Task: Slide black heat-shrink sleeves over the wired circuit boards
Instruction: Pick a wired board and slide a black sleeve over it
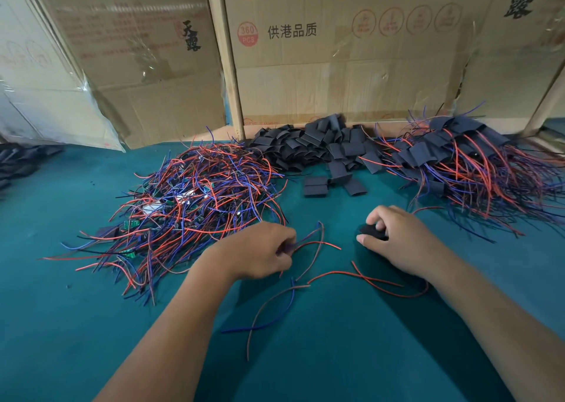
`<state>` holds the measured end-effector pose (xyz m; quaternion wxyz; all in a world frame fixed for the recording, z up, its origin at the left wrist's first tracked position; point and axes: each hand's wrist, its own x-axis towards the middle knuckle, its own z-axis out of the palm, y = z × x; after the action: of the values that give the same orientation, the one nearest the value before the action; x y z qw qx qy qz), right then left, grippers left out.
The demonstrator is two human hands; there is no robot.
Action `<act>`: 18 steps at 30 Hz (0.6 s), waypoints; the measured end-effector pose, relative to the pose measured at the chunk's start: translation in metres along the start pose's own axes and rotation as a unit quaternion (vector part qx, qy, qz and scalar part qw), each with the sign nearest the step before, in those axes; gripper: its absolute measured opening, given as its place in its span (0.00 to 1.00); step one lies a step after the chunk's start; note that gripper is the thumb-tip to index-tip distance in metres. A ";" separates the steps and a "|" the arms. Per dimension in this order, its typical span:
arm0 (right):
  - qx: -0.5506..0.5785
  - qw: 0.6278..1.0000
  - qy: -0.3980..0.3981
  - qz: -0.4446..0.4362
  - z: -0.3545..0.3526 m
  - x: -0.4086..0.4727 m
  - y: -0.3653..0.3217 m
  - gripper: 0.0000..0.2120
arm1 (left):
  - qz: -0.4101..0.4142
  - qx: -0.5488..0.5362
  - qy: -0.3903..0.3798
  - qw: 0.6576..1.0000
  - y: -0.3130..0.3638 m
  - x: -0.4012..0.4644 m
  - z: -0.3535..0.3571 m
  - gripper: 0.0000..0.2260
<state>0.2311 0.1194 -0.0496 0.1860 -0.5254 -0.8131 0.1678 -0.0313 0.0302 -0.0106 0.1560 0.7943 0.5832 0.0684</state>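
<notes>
Your right hand sits just right of the frame's centre, at about 3 o'clock, fingers and thumb curled round one black heat-shrink sleeve and pinching it just above the green table cover. Your left hand is just beside it, near the centre, fingers closed on a bundle of red and blue wires that fan out toward the right hand; the circuit board at their root is hidden inside your grip, so you cannot tell how it lies. More wire tails, red and blue, trail across the cloth toward 6 o'clock between your forearms.

At 10 o'clock lies a loose heap of unsleeved boards, a tangle of red and blue leads with small green boards showing through. At 12 o'clock is a pile of empty black sleeves, a few strays spilling toward you. At 2 o'clock lies a heap of finished pieces, black sleeves with wires sticking out (none of the three heaps is in any bin or tray; all rest straight on the cloth).

Behind the heaps, flattened cardboard cartons printed with red and black characters stand upright as a back wall, with a pale wooden post between two of them.
</notes>
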 end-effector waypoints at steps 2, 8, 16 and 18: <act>0.000 1.000 0.004 0.006 0.001 0.000 0.000 0.14 | 0.002 -0.012 0.011 1.000 0.000 0.001 0.001 0.01; -0.007 0.999 0.026 0.035 0.001 -0.001 0.004 0.19 | -0.008 -0.103 0.050 0.993 0.001 0.005 0.007 0.04; -0.036 0.999 0.004 -0.021 -0.005 0.000 -0.002 0.11 | -0.002 -0.260 0.094 0.961 0.007 0.012 0.011 0.15; 0.003 0.999 0.017 -0.033 -0.008 0.000 -0.003 0.06 | -0.006 -0.296 0.097 0.950 0.008 0.012 0.011 0.16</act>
<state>0.2327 0.1185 -0.0418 0.2072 -0.5006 -0.8260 0.1552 -0.0173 0.0377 -0.0197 0.3273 0.6984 0.5538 0.3137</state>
